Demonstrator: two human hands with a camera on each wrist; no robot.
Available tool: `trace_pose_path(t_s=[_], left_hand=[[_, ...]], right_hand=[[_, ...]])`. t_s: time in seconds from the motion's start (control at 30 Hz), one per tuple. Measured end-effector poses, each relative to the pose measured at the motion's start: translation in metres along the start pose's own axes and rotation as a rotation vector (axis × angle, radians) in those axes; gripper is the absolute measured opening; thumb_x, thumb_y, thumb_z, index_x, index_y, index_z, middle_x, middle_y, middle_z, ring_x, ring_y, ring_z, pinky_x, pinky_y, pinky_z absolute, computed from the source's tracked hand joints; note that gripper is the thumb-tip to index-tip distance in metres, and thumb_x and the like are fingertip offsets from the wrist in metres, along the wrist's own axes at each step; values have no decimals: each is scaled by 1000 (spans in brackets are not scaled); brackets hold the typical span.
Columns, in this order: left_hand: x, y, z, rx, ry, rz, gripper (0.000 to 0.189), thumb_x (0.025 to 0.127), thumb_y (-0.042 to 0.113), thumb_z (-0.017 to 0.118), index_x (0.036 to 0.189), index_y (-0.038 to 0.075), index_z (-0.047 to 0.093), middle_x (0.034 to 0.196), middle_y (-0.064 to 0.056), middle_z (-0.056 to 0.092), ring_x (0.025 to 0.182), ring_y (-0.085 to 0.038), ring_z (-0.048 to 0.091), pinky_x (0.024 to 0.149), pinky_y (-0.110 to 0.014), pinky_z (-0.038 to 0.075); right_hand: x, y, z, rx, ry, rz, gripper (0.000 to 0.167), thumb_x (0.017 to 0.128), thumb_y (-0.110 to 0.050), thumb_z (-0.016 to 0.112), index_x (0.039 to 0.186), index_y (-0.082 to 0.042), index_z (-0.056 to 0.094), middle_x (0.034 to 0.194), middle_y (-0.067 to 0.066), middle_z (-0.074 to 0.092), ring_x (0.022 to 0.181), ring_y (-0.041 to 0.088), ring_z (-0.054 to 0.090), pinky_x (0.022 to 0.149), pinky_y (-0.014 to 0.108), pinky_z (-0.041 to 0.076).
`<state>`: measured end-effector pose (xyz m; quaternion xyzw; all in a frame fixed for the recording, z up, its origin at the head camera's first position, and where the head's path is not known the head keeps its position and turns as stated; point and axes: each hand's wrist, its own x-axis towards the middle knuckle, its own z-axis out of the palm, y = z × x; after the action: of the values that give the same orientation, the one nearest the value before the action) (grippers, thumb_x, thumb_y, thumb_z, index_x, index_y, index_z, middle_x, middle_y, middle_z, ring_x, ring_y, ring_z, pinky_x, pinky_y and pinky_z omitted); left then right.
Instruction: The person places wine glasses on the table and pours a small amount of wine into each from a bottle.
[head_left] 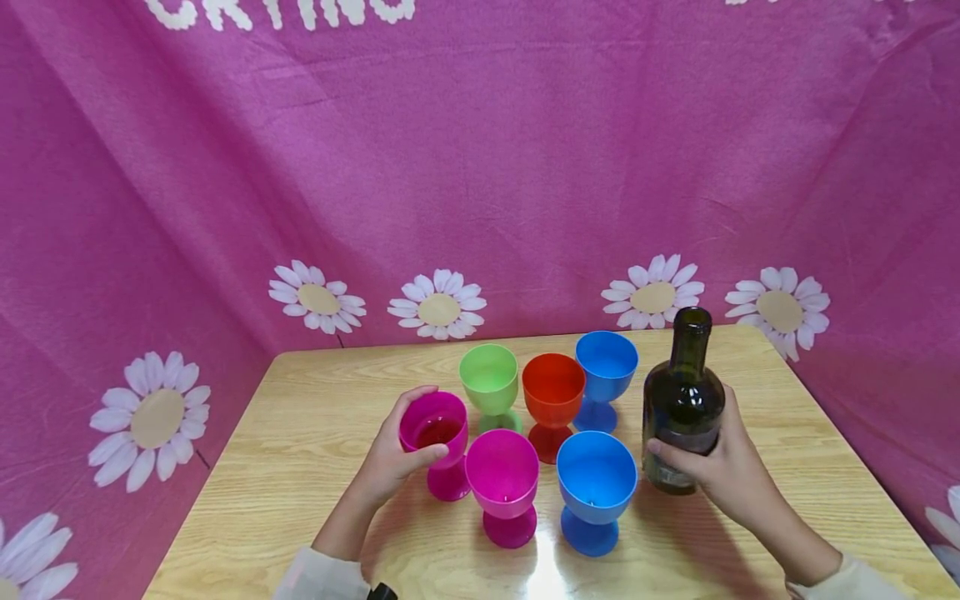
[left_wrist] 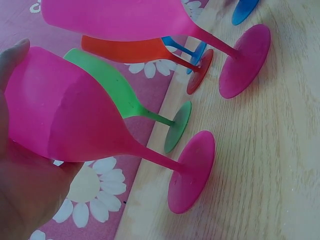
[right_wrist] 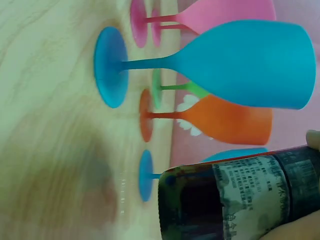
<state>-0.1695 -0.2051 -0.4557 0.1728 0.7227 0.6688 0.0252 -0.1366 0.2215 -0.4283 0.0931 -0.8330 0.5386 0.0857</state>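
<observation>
My left hand [head_left: 393, 454] grips a pink goblet [head_left: 447, 479] by its bowl, thumb on the near side and fingers round the far side. Red liquid [head_left: 437, 432] shows in the bottom of that bowl. In the left wrist view the same goblet [left_wrist: 95, 115] has a darker band low in its bowl. On the other side, my right hand [head_left: 723, 467] holds a dark green glass bottle [head_left: 684, 392] round its body, upright and with its mouth uncovered. A printed label [right_wrist: 255, 195] on the bottle faces the right wrist camera.
Between the hands stand a second pink goblet [head_left: 502, 475] and a blue one [head_left: 596, 479] in front. Behind them are a green goblet [head_left: 489, 379], a red-orange one [head_left: 553, 392] and another blue one [head_left: 606, 367]. Pink flowered cloth [head_left: 480, 183] hangs round the wooden table [head_left: 300, 417].
</observation>
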Motion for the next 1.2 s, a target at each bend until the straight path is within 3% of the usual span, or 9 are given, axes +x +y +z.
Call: trace_pose_path(t_s=[0.1, 0.27, 0.37, 0.7, 1.0, 1.2], left_hand=[[0, 0, 0, -1, -1, 1, 82, 85, 6, 81, 154, 7, 36, 143, -17, 54, 131, -35, 52, 97, -40, 57], [0, 0, 0, -2, -4, 5, 81, 86, 6, 81, 154, 9, 37, 142, -17, 54, 130, -34, 52, 97, -40, 57], [0, 0, 0, 0, -2, 2, 80, 86, 6, 81, 153, 10, 38, 142, -17, 54, 130, -34, 52, 97, -40, 57], [0, 0, -1, -10, -7, -4, 80, 86, 7, 81, 154, 10, 37, 143, -16, 53, 131, -35, 51, 95, -36, 58], [1, -1, -1, -12, -8, 10, 79, 86, 4, 81, 153, 10, 39, 142, -18, 54, 129, -33, 54, 100, -46, 56], [0, -2, -1, -7, -7, 8, 81, 86, 5, 80, 154, 8, 37, 142, -17, 54, 130, -35, 52, 99, -46, 56]], right_hand=[[0, 8, -1, -2, 10, 29, 105, 90, -15, 82, 162, -29, 6, 153, 16, 40, 126, 9, 46, 105, 64, 42], [-2, 18, -1, -15, 27, 42, 104, 92, -17, 80, 162, -34, 5, 153, 14, 39, 125, 3, 45, 98, 25, 42], [-3, 23, 0, 5, 42, 24, 103, 91, -15, 80, 162, -34, 7, 151, 13, 39, 123, -2, 45, 92, 10, 38], [-4, 42, 1, 55, 93, 32, 105, 90, -6, 80, 161, -33, 8, 141, -9, 44, 119, -5, 48, 91, 5, 39], [-5, 48, 0, 32, 106, 42, 105, 89, -7, 81, 160, -31, 8, 142, -6, 42, 118, -7, 47, 91, 4, 38], [-6, 51, 0, 55, 118, 44, 101, 90, -6, 80, 159, -30, 10, 137, -15, 44, 117, -7, 48, 91, 4, 38]])
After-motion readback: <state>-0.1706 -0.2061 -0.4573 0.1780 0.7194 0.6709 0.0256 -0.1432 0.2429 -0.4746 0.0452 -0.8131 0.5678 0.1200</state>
